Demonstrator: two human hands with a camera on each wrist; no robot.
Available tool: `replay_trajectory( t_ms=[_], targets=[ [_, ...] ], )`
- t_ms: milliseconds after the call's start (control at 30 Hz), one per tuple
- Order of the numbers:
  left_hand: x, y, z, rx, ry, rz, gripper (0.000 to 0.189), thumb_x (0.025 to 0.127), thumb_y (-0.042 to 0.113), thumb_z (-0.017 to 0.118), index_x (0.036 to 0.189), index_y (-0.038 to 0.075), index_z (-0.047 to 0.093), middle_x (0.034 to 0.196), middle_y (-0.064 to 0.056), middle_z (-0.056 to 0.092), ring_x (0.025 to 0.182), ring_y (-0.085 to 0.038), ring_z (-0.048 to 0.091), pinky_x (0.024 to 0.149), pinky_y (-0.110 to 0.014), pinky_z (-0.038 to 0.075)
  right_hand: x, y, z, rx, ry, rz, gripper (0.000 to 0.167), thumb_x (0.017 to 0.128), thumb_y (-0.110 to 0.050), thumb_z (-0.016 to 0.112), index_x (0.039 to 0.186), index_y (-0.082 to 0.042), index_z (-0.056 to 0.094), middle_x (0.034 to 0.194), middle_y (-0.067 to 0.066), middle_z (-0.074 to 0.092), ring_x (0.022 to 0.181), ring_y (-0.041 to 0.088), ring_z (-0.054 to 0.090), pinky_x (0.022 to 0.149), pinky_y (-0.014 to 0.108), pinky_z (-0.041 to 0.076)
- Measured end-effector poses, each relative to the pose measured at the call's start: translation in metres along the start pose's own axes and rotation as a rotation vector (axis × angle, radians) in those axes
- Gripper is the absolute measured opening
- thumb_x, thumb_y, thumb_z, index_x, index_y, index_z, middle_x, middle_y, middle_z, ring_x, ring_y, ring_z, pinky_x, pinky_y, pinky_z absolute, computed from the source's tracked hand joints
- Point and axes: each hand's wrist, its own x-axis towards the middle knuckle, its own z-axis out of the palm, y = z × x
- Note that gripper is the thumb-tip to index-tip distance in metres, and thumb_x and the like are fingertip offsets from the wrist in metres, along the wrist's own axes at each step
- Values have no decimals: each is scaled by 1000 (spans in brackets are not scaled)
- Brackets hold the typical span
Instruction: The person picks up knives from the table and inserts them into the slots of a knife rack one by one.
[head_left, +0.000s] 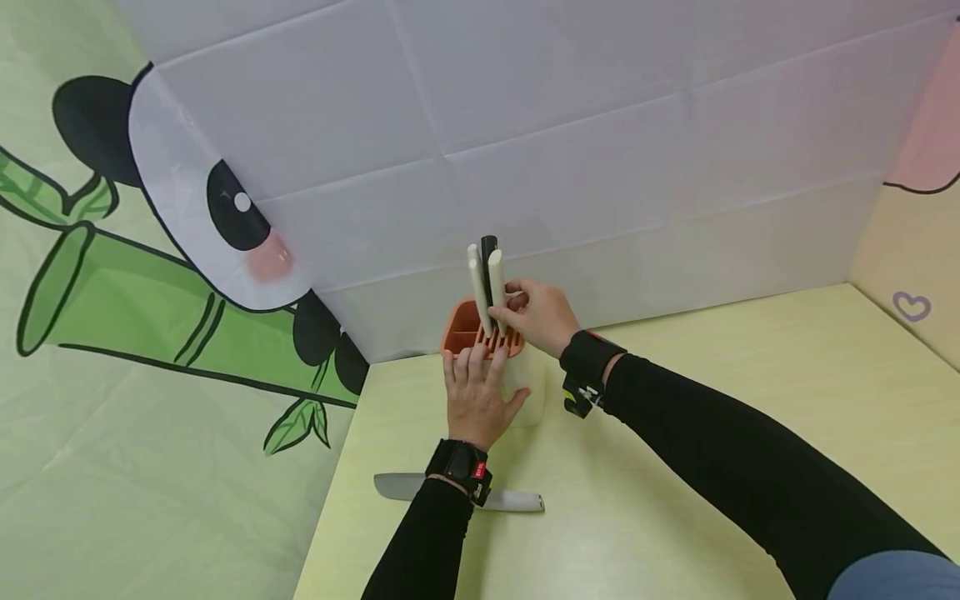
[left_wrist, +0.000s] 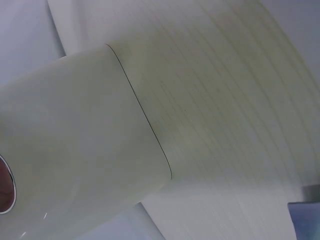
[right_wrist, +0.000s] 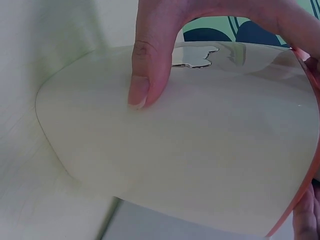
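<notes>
A cream knife holder (head_left: 528, 400) with an orange slotted top stands near the back wall. My left hand (head_left: 478, 396) grips its front, fingers reaching up to the orange rim and thumb on the side; in the right wrist view that thumb (right_wrist: 142, 87) presses the smooth cream wall. My right hand (head_left: 543, 315) pinches a white-handled knife (head_left: 496, 268) low on its handle, right over the slots. The knife's blade is hidden. Beside it rise a black handle (head_left: 489, 245) and slim white handles (head_left: 476, 279). The left wrist view shows the holder's body (left_wrist: 80, 125) close up.
A knife (head_left: 513, 501) with a grey blade and pale handle lies on the wooden table (head_left: 675, 467), partly behind my left wrist. A white wall sheet (head_left: 570, 183) rises directly behind the holder. A panda and bamboo print (head_left: 150, 300) covers the left side.
</notes>
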Motion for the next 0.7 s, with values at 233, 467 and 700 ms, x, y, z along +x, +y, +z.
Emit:
replay_trajectory(
  t_ms=[233, 467, 700],
  targets=[
    [2, 6, 4, 4, -5, -5, 83, 70, 61, 78, 130, 16, 42, 126, -12, 38, 117, -32, 37, 111, -56, 21, -4, 5, -5, 8, -8, 3, 49, 89, -32, 74, 125, -1, 60, 99, 9, 68, 91, 22, 64, 77, 36, 54],
    [4, 6, 6, 11, 16, 2, 84, 68, 60, 80, 129, 15, 43, 125, -13, 39, 116, -33, 37, 109, -58, 24, -10, 9, -14, 77, -15, -1, 53, 90, -31, 72, 131, 0, 56, 105, 10, 68, 97, 24, 66, 84, 39, 53],
    [7, 4, 8, -9, 10, 5, 87, 66, 58, 82, 131, 15, 44, 125, -13, 40, 115, -33, 39, 109, -58, 25, -23, 23, -37, 99, -44, 3, 55, 91, -38, 69, 134, -6, 54, 110, 10, 66, 98, 24, 66, 82, 36, 54]
  ],
)
